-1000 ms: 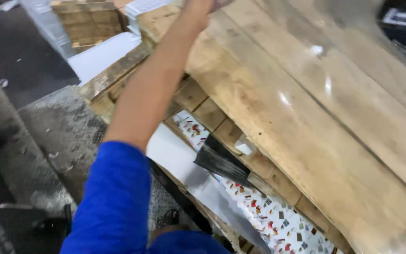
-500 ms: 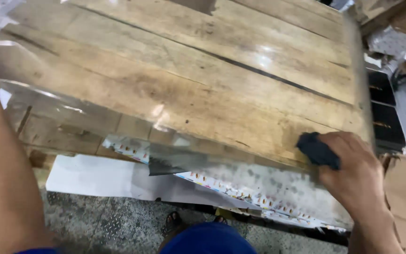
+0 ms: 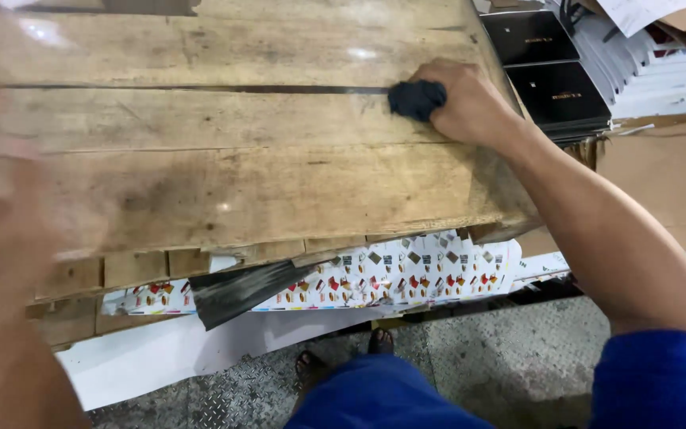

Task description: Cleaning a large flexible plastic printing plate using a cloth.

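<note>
Cloth, dark and bunched, sits gripped under your right hand on the wooden pallet; your blurred left hand's grip is unclear.

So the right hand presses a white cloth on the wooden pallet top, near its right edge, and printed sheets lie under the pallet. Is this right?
Not quite: the cloth is dark, almost black, not white, as the head view shows. The rest holds: the right hand presses it on the wooden pallet top near its right edge, and printed sheets lie under the pallet.
</note>
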